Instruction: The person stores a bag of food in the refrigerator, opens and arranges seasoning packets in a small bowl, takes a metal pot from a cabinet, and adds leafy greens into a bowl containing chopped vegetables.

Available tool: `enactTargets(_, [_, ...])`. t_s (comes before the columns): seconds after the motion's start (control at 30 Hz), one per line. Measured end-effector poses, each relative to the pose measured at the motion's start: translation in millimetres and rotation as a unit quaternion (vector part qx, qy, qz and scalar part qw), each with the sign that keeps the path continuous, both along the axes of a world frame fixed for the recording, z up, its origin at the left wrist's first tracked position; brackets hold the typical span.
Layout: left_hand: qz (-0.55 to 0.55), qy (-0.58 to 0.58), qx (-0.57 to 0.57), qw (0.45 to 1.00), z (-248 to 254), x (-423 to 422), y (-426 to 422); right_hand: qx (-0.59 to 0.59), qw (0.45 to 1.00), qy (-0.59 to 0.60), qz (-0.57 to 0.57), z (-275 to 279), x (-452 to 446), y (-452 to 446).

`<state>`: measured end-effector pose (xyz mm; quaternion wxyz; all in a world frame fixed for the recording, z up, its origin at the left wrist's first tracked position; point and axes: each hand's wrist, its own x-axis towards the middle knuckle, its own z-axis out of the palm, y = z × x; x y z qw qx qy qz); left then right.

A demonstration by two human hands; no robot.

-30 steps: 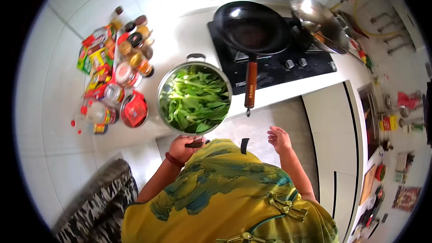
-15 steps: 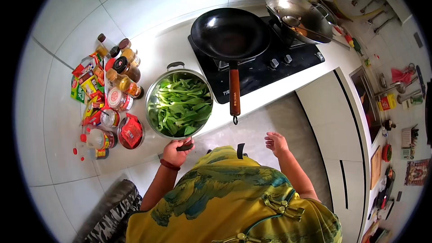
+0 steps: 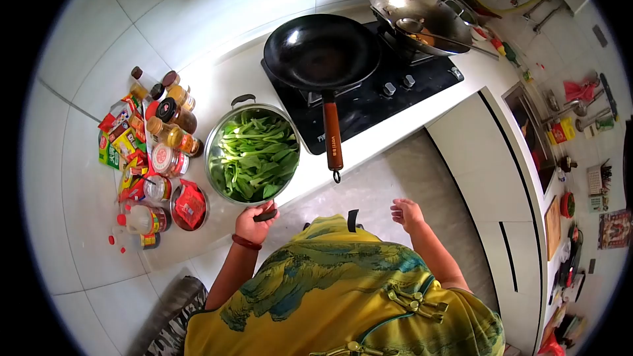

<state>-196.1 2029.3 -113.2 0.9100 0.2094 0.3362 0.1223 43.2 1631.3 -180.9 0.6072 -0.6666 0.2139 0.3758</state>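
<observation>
My left hand (image 3: 252, 224) is closed around the dark near handle of a round metal pot (image 3: 210, 173). Cut leafy greens (image 3: 254, 158) fill the pot, which sits on the counter left of the stove. My right hand (image 3: 407, 213) hangs over the floor in front of the counter, holding nothing, its fingers loosely bent and apart. A black frying pan (image 3: 322, 53) rests on the left burner, its wooden handle (image 3: 332, 133) pointing toward me between my two hands.
Spice jars (image 3: 173, 138), seasoning packets (image 3: 125, 133) and a bowl with a red packet (image 3: 191, 206) crowd the counter's left end. A wok (image 3: 432, 16) with a ladle (image 3: 410, 25) sits on the right burner of the black stove (image 3: 369, 109). White cabinets (image 3: 471, 158) stand at right.
The view has shifted slightly, so the stove and wok appear further left. My left hand still grips the pot's handle, and my right hand stays free in nearly the same pose.
</observation>
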Motion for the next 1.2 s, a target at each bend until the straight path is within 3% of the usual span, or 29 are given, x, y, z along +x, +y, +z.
enactTargets(0.3, [-0.033, -0.064, 0.025, 0.997, -11.5, 8.1, 25.4, -0.041, 0.999, 0.001, -0.006, -5.5, -10.7, -6.6])
enactTargets(1.0, [0.015, 0.0, 0.054, 0.998, -8.3, 48.1, 58.6, -0.101, 0.992, 0.05, -0.064, -65.9, -71.1, -70.9])
enactTargets(1.1, [0.093, 0.014, 0.041, 0.995, -9.0, 50.9, 56.5, -0.108, 0.992, 0.053, -0.048, -59.8, -54.8, -79.9])
enactTargets(1.2, [0.155, 0.005, 0.054, 0.986, -18.0, 41.7, 36.4, -0.093, 0.995, 0.022, -0.025, -91.0, -25.3, -94.7])
